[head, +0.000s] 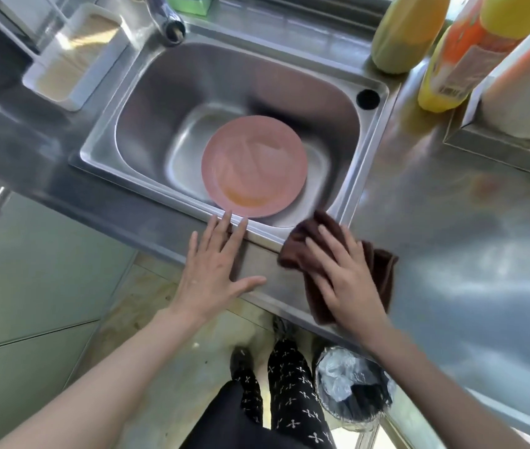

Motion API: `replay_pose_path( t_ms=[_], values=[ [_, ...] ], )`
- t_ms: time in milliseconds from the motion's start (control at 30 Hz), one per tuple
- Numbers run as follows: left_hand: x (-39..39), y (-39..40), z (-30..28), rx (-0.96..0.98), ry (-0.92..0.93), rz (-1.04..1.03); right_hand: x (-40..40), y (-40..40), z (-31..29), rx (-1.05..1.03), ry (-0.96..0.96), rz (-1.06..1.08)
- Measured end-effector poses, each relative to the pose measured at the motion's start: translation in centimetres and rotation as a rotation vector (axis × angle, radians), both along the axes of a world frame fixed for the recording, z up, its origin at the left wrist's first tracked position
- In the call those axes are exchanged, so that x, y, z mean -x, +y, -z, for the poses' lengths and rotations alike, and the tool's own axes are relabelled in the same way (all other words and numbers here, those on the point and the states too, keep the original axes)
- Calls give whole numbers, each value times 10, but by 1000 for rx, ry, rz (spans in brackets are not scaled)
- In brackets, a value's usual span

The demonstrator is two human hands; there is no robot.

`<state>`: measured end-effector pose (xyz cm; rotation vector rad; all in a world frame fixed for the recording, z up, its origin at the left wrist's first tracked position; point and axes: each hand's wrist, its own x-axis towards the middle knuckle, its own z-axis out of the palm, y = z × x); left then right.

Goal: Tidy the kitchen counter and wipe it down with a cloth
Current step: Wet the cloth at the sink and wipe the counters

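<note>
My right hand (341, 273) lies flat with straight fingers on a dark brown cloth (380, 277), pressing it onto the steel counter (451, 254) at the sink's front right corner. My left hand (215, 267) rests open on the counter's front edge, its fingertips touching the sink rim (166, 196). A pink plate (254, 165) lies in the steel sink basin, just beyond my left fingertips.
Yellow and orange bottles (445, 63) and a white carton in a steel holder (500, 147) stand at the back right. A white container (72, 56) sits left of the tap (166, 21). A bin with a plastic liner (351, 384) stands on the floor below.
</note>
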<state>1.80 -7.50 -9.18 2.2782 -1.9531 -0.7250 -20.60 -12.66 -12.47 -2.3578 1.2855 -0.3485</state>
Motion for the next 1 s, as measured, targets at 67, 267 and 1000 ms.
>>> replay_pose_path(
  t_ms=[67, 267, 1000],
  values=[
    [-11, 6, -2, 32, 4, -57, 23, 1, 2, 76, 63, -89],
    [-46, 24, -6, 80, 74, -224, -36, 30, 4, 20, 138, 481],
    [-148, 45, 3, 115, 121, -78, -187, 62, 14, 109, 289, 615]
  ],
)
